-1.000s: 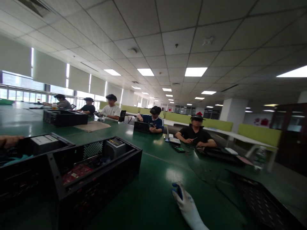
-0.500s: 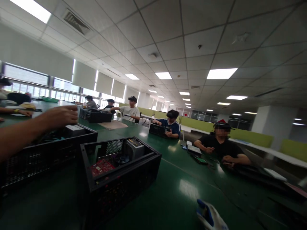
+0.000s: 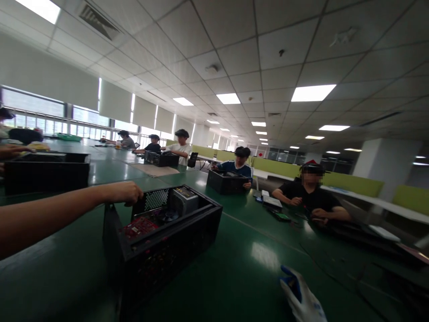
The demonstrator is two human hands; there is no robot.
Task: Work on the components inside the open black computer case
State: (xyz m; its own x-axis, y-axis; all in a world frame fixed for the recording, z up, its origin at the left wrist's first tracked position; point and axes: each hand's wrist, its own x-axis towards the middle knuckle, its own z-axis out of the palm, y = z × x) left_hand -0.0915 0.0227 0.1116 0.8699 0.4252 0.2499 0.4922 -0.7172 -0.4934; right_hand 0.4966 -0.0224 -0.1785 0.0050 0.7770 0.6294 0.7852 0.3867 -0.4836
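My right hand (image 3: 303, 297), in a white glove with blue palm and fingertips, is over the green table at the lower right. Its fingers are bent but apart, and I make out nothing held. My left hand is out of view. A bare hand (image 3: 124, 192), apparently a co-worker's, reaches from the left edge and rests on the left rim of an open black computer case (image 3: 167, 250). Inside that case lie a red circuit board (image 3: 139, 228) and a grey power supply (image 3: 185, 201).
Another black case (image 3: 47, 176) stands farther left, near other hands. Co-workers sit across the green table (image 3: 248, 237), with more cases (image 3: 228, 181) before them. Small electronic parts (image 3: 273, 203) and a thin cable lie to the right.
The left case has shifted away to the far left. The bare hand has come down from above it to the nearer case's rim. My gloved hand has moved slightly up and right.
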